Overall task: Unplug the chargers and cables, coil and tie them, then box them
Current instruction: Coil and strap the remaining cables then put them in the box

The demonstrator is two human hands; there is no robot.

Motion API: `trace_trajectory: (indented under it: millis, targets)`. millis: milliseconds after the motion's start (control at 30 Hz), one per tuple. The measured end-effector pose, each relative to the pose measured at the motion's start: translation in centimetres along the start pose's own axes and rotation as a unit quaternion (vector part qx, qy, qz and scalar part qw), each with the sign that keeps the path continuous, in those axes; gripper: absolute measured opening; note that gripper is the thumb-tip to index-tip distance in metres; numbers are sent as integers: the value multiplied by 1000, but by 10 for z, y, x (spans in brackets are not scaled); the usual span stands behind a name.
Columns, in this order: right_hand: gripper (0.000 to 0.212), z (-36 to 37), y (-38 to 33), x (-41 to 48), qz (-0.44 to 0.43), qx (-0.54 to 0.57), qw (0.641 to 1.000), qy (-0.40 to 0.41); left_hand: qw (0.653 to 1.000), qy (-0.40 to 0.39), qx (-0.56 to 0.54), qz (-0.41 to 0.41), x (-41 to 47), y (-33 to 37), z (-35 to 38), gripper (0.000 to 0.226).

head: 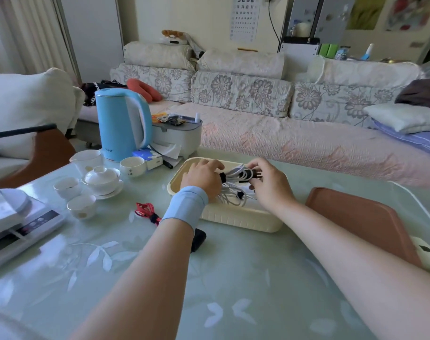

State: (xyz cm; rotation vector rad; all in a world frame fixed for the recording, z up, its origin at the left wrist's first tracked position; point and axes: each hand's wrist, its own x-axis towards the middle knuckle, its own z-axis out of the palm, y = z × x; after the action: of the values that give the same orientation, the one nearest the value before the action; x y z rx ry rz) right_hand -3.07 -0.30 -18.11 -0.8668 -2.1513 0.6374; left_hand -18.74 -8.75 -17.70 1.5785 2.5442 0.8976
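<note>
Both forearms are bare; a light-blue wristband (185,204) wraps the left wrist.

A glass-topped table (233,278) with a pale leaf pattern filled the foreground. Beyond its far edge stood a long sofa (258,133) with floral back cushions (240,94), set against a cream wall (209,18) carrying an eye chart (244,18). Sheer curtains (25,33) hung at upper left. Soft daylight lit the room.
</note>
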Motion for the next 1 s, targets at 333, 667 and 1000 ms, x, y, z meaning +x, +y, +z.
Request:
trace_trajectory:
  millis: [333, 667, 1000]
  targets:
    - [15, 9, 19, 13, 61, -99, 993, -14, 1000, 16, -23, -6, 20, -18, 9, 22]
    - [41, -1, -7, -7, 6, -154, 987, -34, 997, 24, 37, 56, -12, -20, -11, 25]
    - [38, 52, -90, -79, -78, -267, 913, -297, 991, -71, 104, -46, -82, -62, -57, 29]
